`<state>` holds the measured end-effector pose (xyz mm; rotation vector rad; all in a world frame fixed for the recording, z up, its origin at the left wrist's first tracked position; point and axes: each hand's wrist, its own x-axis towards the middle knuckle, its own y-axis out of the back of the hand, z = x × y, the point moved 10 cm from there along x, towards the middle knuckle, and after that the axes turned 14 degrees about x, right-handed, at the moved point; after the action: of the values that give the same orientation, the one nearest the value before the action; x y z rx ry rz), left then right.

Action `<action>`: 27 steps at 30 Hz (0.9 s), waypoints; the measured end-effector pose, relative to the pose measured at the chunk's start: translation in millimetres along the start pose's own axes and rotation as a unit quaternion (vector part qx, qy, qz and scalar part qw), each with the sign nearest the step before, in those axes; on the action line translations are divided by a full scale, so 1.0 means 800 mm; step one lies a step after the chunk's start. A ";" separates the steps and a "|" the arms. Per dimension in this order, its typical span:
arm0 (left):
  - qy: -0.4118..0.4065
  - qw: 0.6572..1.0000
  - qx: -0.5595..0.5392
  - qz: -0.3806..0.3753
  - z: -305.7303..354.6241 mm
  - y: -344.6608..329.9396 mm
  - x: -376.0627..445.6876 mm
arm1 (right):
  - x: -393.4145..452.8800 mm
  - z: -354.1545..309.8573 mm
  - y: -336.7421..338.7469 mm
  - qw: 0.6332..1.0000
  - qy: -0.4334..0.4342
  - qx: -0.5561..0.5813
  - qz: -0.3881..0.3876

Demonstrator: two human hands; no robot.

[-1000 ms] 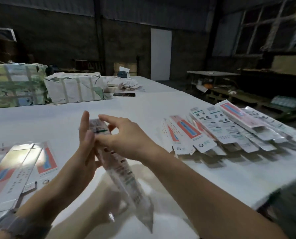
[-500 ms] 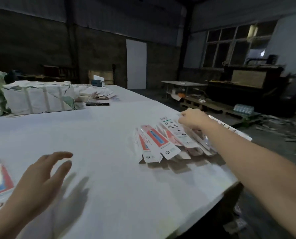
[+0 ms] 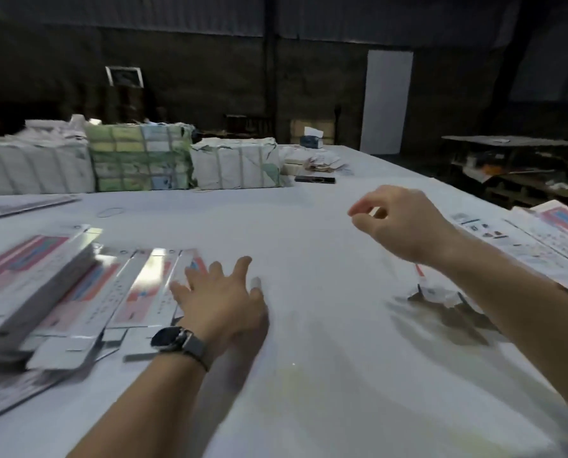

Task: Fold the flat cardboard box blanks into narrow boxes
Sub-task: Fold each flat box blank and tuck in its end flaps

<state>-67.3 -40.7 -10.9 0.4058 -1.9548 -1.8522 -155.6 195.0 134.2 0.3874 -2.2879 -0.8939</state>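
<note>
Head view: the left hand (image 3: pixel 221 300), a watch (image 3: pixel 173 338) on its wrist, reaches with fingers spread and straight onto the flat blanks (image 3: pixel 137 289) lying at the left of the table (image 3: pixel 309 375). The right hand (image 3: pixel 398 223) hovers, loosely curled, holding nothing, near the folded boxes (image 3: pixel 520 239) at right.

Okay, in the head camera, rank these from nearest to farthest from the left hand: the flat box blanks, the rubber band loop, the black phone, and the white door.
1. Flat red-and-silver cardboard box blanks, under the left hand's fingertips.
2. Thin rubber band loop, on the white table beyond the blanks, to the left.
3. Black flat phone, far side of the table, to the right.
4. White door, in the back wall.
</note>
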 end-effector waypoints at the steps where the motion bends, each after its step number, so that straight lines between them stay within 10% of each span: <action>1: 0.016 1.000 0.006 -0.015 -0.007 -0.002 0.002 | -0.003 -0.020 -0.027 0.999 0.013 0.023 -0.020; 8: 0.088 0.995 0.032 -0.042 -0.061 0.004 0.012 | 0.001 -0.064 -0.147 0.988 0.013 0.132 -0.081; 21: -0.038 0.976 -0.054 0.209 -0.010 0.094 -0.016 | -0.005 0.018 -0.152 0.884 -0.123 0.451 0.015; 24: -0.085 0.925 -0.212 0.304 -0.003 0.133 -0.036 | -0.003 0.018 -0.139 0.860 -0.110 0.495 0.050; 27: -0.102 0.866 -0.440 0.214 0.006 0.125 -0.030 | -0.002 0.013 -0.118 0.871 -0.057 0.481 0.084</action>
<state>-41.3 -17.5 85.7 -0.4810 -0.9701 -2.2547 -158.2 132.6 62.7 0.5375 -2.6806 0.3967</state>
